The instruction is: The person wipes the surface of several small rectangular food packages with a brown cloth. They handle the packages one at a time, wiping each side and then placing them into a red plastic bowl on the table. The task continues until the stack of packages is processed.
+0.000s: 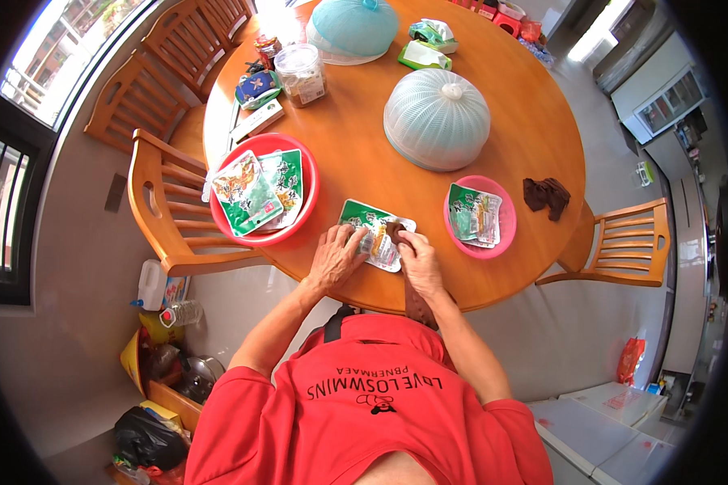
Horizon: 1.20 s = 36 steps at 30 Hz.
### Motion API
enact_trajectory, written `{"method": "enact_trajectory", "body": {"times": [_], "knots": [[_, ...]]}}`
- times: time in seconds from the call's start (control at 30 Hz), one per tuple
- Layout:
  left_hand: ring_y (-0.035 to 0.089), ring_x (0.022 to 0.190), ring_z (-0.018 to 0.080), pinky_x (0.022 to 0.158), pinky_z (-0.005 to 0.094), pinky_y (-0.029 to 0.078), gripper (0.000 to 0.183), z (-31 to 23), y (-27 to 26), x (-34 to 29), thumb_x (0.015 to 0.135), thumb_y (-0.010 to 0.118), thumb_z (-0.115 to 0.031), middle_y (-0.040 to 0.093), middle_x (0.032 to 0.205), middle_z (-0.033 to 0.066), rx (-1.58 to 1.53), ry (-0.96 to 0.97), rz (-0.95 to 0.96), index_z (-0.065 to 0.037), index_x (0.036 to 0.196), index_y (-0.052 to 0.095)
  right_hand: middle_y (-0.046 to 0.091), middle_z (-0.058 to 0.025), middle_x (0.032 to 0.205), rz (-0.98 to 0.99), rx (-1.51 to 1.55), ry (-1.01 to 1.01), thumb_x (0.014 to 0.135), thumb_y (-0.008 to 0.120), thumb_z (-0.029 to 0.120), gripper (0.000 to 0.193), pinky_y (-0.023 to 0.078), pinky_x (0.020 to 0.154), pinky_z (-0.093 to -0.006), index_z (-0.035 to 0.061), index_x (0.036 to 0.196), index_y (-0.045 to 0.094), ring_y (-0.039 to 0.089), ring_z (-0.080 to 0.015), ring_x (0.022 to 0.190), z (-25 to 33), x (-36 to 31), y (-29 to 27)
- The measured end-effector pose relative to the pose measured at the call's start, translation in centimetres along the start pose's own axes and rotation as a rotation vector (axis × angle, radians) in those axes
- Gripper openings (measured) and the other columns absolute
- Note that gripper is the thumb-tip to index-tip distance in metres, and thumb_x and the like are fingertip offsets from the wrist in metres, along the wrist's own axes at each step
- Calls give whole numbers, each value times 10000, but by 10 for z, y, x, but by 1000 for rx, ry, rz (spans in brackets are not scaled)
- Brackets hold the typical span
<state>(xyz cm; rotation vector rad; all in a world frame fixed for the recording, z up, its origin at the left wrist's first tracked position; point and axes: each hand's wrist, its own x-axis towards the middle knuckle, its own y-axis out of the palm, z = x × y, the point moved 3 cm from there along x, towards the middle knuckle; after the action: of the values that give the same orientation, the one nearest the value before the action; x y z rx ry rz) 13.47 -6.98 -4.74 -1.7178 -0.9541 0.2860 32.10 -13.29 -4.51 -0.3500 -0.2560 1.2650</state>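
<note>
A green-and-clear flat food packet (389, 257) lies on the round wooden table in front of me. At its left edge is my left hand (336, 257), the bent fingers pressing on it and holding it down. My right hand (421, 263) grips a dark brown cloth (394, 231) against the packet's right side. Part of the cloth hangs below that hand toward the table edge. To the left, a red basin (312, 191) contains several similar packets (241, 194). On the right, a smaller pink basin (505, 218) holds more of these packets (463, 214).
Another brown cloth (547, 196) lies beyond the pink basin. Farther back stand a pale mesh food cover (437, 120), a blue food cover (351, 32), a clear jar (302, 77) and tissue packs (425, 55). Wooden chairs (166, 202) line the table's left side; one chair (623, 246) is at right.
</note>
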Motion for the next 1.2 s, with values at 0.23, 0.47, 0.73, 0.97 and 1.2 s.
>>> {"method": "enact_trajectory", "body": {"times": [0.23,0.47,0.73,0.97,1.2], "knots": [[430,1096,283,859,441,404,647,-3,9,-8,785,687,-371,438,1159,89,113,-33,-11,-214,1358,433,519,-158,1143,-62,-467,-448,813,556,-38,371,456,884,-412,-1,1182,564,504,-354,1033,9,-16,17],[418,1100,303,899,447,377,666,-7,8,-8,776,701,-339,434,1147,98,60,-78,-34,-214,1368,424,543,-122,1093,276,-484,-521,755,581,-47,389,473,847,-381,-12,1141,592,521,-327,991,6,-56,-13],[411,1144,336,927,472,367,686,2,10,-11,803,659,-230,427,1261,133,-61,-148,12,-90,1399,351,594,-121,1061,-59,103,-200,866,585,8,193,494,785,-317,18,1043,661,598,-239,888,37,-19,-8],[440,1136,329,903,461,396,652,3,14,-13,807,646,-219,455,1257,129,4,-145,-36,-73,1385,382,412,-34,1424,55,-946,-690,849,499,148,435,307,932,-404,62,1274,536,355,-242,1298,26,-24,59],[437,1137,321,903,450,391,658,0,11,-11,804,678,-274,460,1236,120,-12,-180,26,-104,1376,401,385,-20,1450,-166,-828,-291,837,604,219,499,312,946,-469,89,1308,503,359,-299,1253,2,3,35]]}}
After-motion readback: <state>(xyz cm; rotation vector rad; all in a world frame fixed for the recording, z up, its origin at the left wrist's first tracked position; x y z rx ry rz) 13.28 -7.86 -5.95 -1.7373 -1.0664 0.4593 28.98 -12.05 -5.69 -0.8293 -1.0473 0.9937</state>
